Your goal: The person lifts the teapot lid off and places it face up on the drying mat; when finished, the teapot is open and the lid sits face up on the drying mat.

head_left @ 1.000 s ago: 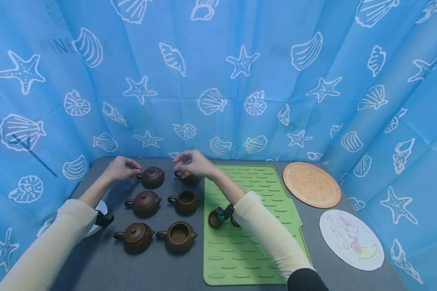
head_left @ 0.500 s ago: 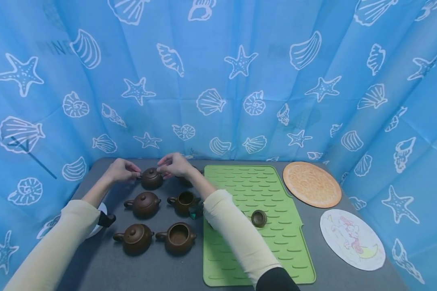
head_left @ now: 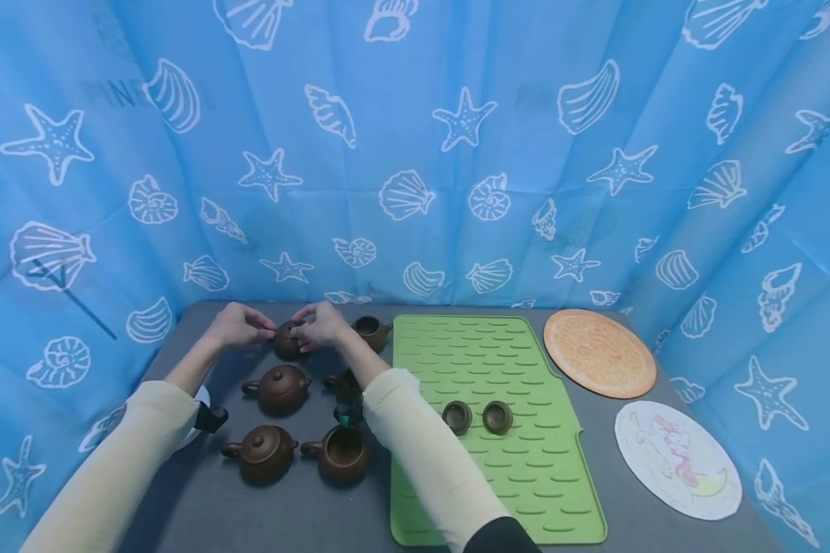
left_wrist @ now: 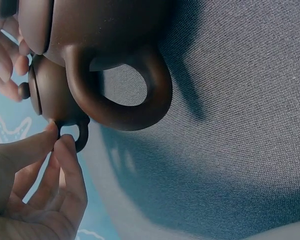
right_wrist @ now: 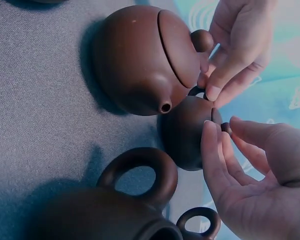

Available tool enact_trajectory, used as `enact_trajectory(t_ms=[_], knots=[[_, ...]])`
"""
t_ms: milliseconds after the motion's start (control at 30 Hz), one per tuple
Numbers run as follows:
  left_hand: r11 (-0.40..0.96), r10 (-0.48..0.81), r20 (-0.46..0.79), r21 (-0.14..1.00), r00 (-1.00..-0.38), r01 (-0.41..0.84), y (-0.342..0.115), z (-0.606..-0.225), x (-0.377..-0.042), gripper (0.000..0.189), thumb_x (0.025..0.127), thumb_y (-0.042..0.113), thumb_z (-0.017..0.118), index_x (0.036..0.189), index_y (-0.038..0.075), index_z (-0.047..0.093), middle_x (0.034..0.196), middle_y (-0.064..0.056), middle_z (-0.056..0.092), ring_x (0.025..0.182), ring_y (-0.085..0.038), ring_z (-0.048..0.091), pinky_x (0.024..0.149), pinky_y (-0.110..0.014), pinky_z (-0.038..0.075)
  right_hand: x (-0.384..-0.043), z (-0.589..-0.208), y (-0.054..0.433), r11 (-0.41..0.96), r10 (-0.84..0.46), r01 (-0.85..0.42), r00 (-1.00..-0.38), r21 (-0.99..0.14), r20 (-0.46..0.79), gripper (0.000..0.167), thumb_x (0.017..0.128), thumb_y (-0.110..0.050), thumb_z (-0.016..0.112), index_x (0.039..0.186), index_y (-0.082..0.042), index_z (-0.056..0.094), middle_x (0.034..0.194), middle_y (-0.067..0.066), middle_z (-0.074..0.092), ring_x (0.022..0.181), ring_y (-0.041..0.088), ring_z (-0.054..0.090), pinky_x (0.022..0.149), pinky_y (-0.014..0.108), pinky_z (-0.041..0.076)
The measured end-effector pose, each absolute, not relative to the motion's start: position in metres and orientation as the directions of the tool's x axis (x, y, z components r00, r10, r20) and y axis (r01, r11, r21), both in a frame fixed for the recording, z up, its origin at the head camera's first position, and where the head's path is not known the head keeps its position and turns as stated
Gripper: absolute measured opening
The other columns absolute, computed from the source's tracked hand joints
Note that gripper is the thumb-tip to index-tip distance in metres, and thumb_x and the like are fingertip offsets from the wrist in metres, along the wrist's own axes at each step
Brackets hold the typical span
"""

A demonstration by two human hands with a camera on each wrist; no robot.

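My left hand (head_left: 238, 326) pinches the handle (left_wrist: 83, 135) of the small brown teapot (head_left: 287, 349) at the far left of the table. From the right, my right hand (head_left: 323, 326) reaches over that teapot. In the right wrist view its thumb and fingers are around the lid knob (right_wrist: 226, 127), with fingertips against the lid's edge and the pot's side. The lid (right_wrist: 216, 116) sits on the pot. Nearer stand two more lidded teapots, the middle one (head_left: 281, 389) and the front one (head_left: 266, 455).
To their right are open pots: a far one (head_left: 370, 329), a middle one partly hidden by my forearm, and a near one (head_left: 343, 457). Two small cups (head_left: 457, 417) stand on a green mat (head_left: 484, 338). Round orange (head_left: 598, 353) and white (head_left: 678, 461) mats lie right.
My right hand has moved left from the far open pot to the lidded teapot, uncovering the two cups. My left hand stays at the handle.
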State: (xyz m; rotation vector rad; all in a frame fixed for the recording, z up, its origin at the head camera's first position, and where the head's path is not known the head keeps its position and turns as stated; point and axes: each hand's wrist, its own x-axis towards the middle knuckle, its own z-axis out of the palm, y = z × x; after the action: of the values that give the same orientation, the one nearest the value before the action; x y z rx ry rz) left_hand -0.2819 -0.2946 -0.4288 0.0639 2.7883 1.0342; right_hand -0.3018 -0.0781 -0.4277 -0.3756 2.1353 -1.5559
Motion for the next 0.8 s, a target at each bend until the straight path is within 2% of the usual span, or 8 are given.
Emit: enact_trajectory(t_ms=[200, 467, 667, 800], knots=[[0.757, 0.102, -0.140, 0.653, -0.985, -0.015, -0.296, -0.431, -0.285, 0.023, 0.105, 0.012, 0.070, 0.118, -0.006, 0.077, 0.116, -0.028, 0.078, 0.103, -0.043, 0.078, 0.084, -0.045, 0.068, -0.298, -0.427, -0.083, 0.338, -0.426, 0.058, -0.881, -0.939, -0.208, 0.026, 0.107, -0.002, 0.064, 0.132, 0.005, 0.069, 0.109, 0.027, 0.076, 0.084, 0.030, 0.075, 0.095, 0.054, 0.066], [0.761, 0.077, -0.146, 0.647, -0.986, -0.036, -0.296, -0.434, -0.287, 0.022, 0.105, 0.013, 0.071, 0.117, -0.003, 0.079, 0.117, -0.027, 0.079, 0.101, -0.038, 0.079, 0.084, -0.043, 0.068, -0.295, -0.431, -0.092, 0.406, -0.352, 0.028, -0.918, -0.913, -0.184, 0.018, 0.106, -0.003, 0.067, 0.123, 0.001, 0.071, 0.083, 0.009, 0.064, 0.077, 0.025, 0.071, 0.089, 0.049, 0.068], [0.763, 0.081, -0.130, 0.646, -0.988, -0.023, -0.293, -0.435, -0.288, 0.021, 0.104, 0.012, 0.072, 0.117, -0.003, 0.079, 0.117, -0.028, 0.079, 0.097, -0.033, 0.079, 0.082, -0.042, 0.068, -0.293, -0.430, -0.100, 0.581, -0.286, -0.068, -0.950, -0.811, -0.126, 0.007, 0.107, -0.010, 0.069, 0.112, -0.006, 0.072, 0.086, 0.010, 0.069, 0.071, 0.020, 0.070, 0.077, 0.038, 0.069], [0.760, 0.081, -0.124, 0.649, -0.989, -0.019, -0.295, -0.434, -0.286, 0.021, 0.103, 0.011, 0.072, 0.117, -0.004, 0.079, 0.115, -0.027, 0.079, 0.097, -0.034, 0.079, 0.082, -0.043, 0.068, -0.292, -0.427, -0.103, 0.678, -0.276, -0.143, -0.959, -0.722, -0.070, 0.006, 0.108, -0.018, 0.068, 0.110, -0.012, 0.071, 0.093, 0.005, 0.072, 0.072, 0.015, 0.066, 0.067, 0.026, 0.058]])
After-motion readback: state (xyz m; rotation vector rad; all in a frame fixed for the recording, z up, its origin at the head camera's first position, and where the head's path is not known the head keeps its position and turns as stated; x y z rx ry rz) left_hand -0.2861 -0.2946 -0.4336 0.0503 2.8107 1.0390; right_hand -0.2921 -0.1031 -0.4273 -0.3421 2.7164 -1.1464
